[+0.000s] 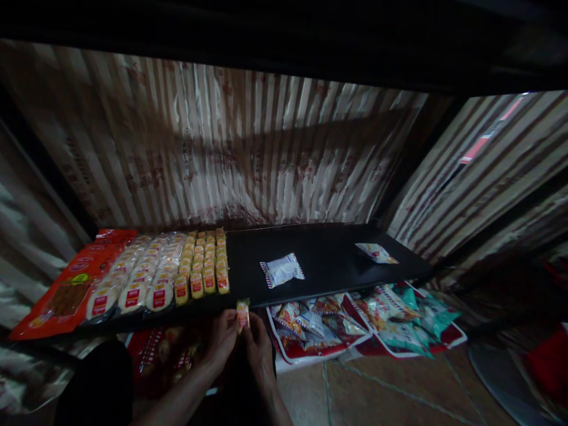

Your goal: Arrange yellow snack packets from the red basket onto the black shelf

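Note:
Between both hands, just in front of the shelf's front edge, is a small yellow wrapped snack cake with a red and white label, held upright. My left hand pinches its left side, and my right hand grips it from the right. Behind and to the left, rows of similar yellow wrapped snack cakes stand on the black shelf. Round white wrapped cakes with red labels fill the rows beside them. At the shelf's far left lie orange snack bags.
One white wrapped packet lies mid-shelf, another packet farther right. Below the shelf, a red-and-white bin holds several packets, and a second bin holds green and orange ones. A dark red container sits under the left side. Striped sheeting hangs behind.

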`<state>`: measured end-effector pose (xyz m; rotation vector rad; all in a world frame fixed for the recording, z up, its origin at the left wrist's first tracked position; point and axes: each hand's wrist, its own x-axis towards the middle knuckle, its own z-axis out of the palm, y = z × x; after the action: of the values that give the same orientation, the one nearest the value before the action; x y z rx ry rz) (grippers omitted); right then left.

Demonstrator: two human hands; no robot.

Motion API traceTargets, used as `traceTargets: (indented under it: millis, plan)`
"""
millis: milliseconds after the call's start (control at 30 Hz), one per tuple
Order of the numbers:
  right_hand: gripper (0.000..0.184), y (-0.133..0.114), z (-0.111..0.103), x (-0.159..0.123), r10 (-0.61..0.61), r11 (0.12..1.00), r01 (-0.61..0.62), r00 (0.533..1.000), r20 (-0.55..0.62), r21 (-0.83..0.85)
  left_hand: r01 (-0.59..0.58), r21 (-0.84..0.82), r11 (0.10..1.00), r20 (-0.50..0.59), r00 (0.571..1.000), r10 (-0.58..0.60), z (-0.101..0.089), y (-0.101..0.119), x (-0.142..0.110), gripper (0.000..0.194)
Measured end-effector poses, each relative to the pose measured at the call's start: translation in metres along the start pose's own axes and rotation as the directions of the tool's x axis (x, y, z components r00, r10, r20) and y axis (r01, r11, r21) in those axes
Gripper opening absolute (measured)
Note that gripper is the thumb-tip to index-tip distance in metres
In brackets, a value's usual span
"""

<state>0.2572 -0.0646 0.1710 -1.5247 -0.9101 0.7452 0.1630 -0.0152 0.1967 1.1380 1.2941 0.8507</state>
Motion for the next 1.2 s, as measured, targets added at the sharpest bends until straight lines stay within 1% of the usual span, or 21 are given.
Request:
traceTargets:
  millis: [67,133,267,400,533,667,767,833,933,1067,1200]
  plan:
    - [0.039,0.000,-0.002,0.002,0.009,1.000,-0.009,1.000,0.005,-0.007,-0.025,0.013,1.000,0.001,1.000,0.025,0.004,-0.001,0.001,0.020]
    - [0.039,-0.001,-0.003,0.007,0.003,1.000,-0.003,1.000,-0.005,-0.019,-0.026,0.041,0.999,-0.008,1.000,0.027,0.007,0.000,0.004,0.019]
    - [0.038,-0.002,0.002,0.026,-0.042,0.999,0.041,0.999,-0.022,-0.029,-0.042,0.089,0.995,-0.026,0.999,0.044,0.007,0.011,0.015,0.018]
    - [0.038,-0.005,0.008,0.047,-0.063,0.998,0.062,0.998,-0.026,-0.028,-0.066,0.068,0.996,-0.014,0.998,0.067,0.007,0.028,0.028,0.023]
    - [0.038,-0.007,0.013,0.066,-0.076,0.997,0.076,0.997,-0.009,-0.011,-0.081,0.027,0.996,-0.018,0.997,0.081,0.010,0.041,0.039,0.024]
    - [0.039,-0.004,0.019,0.084,-0.089,0.996,0.089,0.996,-0.002,0.030,-0.091,0.006,0.996,0.017,0.996,0.091,0.016,0.049,0.049,0.027]
    - [0.040,-0.002,0.023,0.096,-0.077,0.996,0.077,0.997,0.004,0.036,-0.062,0.055,0.997,0.014,0.998,0.061,0.022,0.051,0.058,0.030]
    - [0.041,-0.002,0.024,0.104,-0.071,0.997,0.071,0.997,0.023,0.023,-0.050,0.092,0.995,-0.006,0.999,0.051,0.025,0.051,0.064,0.032]
    - [0.040,-0.003,0.023,0.115,-0.064,0.997,0.065,0.997,0.048,-0.031,-0.056,0.112,0.992,0.002,0.998,0.057,0.028,0.052,0.071,0.032]
    - [0.041,0.000,0.022,0.127,-0.068,0.993,0.070,0.997,0.025,-0.093,-0.043,0.110,0.993,0.041,0.998,0.038,0.031,0.060,0.077,0.025]
    - [0.044,0.004,0.024,0.137,-0.068,0.987,0.068,0.998,0.010,-0.143,-0.026,0.092,0.995,0.042,0.999,0.022,0.031,0.068,0.084,0.022]
